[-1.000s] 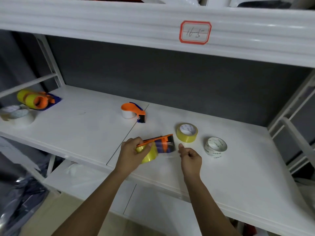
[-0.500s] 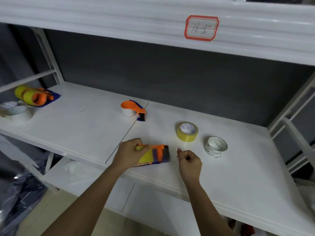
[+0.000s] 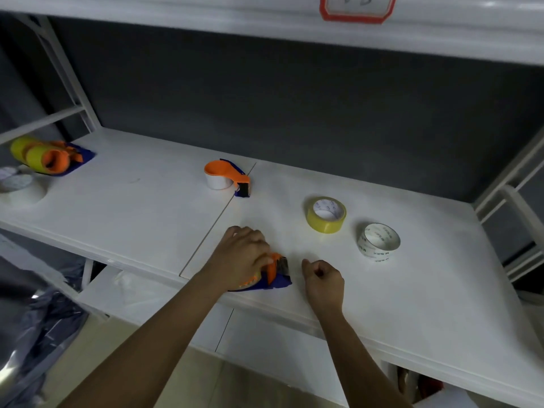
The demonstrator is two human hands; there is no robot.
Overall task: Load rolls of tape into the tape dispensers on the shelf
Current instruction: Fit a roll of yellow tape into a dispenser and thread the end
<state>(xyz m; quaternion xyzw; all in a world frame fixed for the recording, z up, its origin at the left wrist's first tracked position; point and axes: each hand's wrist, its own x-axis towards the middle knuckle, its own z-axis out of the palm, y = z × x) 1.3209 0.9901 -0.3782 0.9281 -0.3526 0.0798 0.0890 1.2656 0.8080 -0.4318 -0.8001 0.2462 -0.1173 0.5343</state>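
My left hand (image 3: 242, 256) lies over an orange and blue tape dispenser (image 3: 272, 275) loaded with a yellow roll, holding it down flat on the white shelf (image 3: 147, 201) near the front edge. My right hand (image 3: 323, 279) rests on the shelf just right of the dispenser, fingers curled, holding nothing that I can see. A loose yellow tape roll (image 3: 326, 214) and a loose white tape roll (image 3: 379, 243) lie further right. A second dispenser (image 3: 226, 177) with a white roll sits behind, in the middle.
At the far left stand loaded dispensers with yellow rolls (image 3: 47, 157) and white tape rolls (image 3: 17, 185). A dark wall closes the back. A shelf beam with a red-framed label (image 3: 356, 8) hangs overhead. White uprights (image 3: 506, 184) stand at the right.
My left hand has lowered the dispenser from the air onto the shelf and now covers it. My right hand has drawn back slightly and curled; the camera moved closer.
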